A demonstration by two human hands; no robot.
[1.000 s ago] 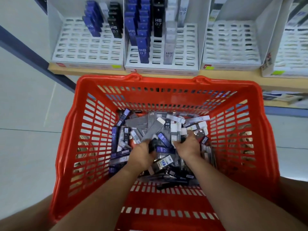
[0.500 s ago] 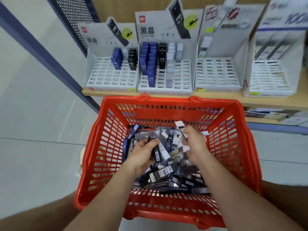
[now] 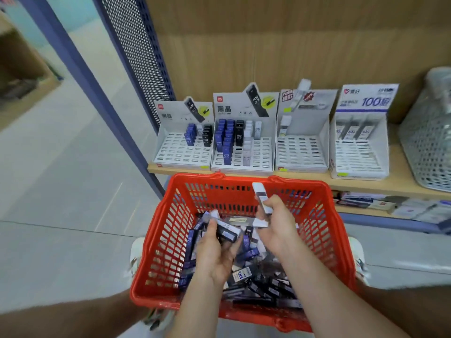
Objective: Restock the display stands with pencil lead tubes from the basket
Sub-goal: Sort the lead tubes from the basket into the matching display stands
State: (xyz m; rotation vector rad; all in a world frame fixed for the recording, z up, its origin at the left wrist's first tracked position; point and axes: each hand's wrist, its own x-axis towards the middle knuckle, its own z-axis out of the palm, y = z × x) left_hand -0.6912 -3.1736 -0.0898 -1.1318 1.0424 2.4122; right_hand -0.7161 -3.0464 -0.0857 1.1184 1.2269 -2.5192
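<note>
A red plastic basket (image 3: 170,215) holds a heap of pencil lead tubes (image 3: 263,286), blue, black and clear. My left hand (image 3: 214,252) grips a few tubes, a black-and-white one (image 3: 228,231) on top. My right hand (image 3: 278,228) holds a clear tube with a white cap (image 3: 261,197) upright above the basket, plus another white piece lower in its fingers. Four white display stands sit on the wooden shelf behind: left stand (image 3: 183,152), second stand (image 3: 244,154), third stand (image 3: 301,152), fourth stand (image 3: 360,154). Most of their slots hold no tubes.
A grey mesh basket (image 3: 429,142) stands at the shelf's right end. A blue upright post (image 3: 117,98) with a perforated panel borders the shelf on the left. Packaged stationery lies on the lower shelf (image 3: 390,206). Pale floor tiles spread to the left.
Both hands have risen out of the heap with tubes in them. The view has tilted up and back, so the stands and shelf back show in full.
</note>
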